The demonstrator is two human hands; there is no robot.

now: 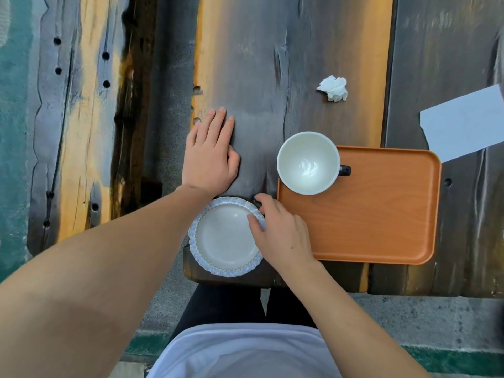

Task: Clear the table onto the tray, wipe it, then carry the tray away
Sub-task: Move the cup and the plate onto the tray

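An orange wooden tray point(376, 214) lies on the dark plank table point(272, 64) at the near right. A white cup point(308, 162) with a dark handle stands on the tray's far left corner. Left of the tray, at the table's near edge, sits a small white plate point(223, 238) with a blue fluted rim. My right hand point(281, 230) pinches the plate's right rim, thumb on top and fingers round the edge. My left hand point(210, 154) rests flat on the table beyond the plate, fingers straight. A crumpled white tissue point(334, 88) lies farther back.
A sheet of white paper point(463, 126) lies on the table's right side, beyond the tray. A gap between planks runs left of my left hand. My legs and the concrete floor show below the table's near edge.
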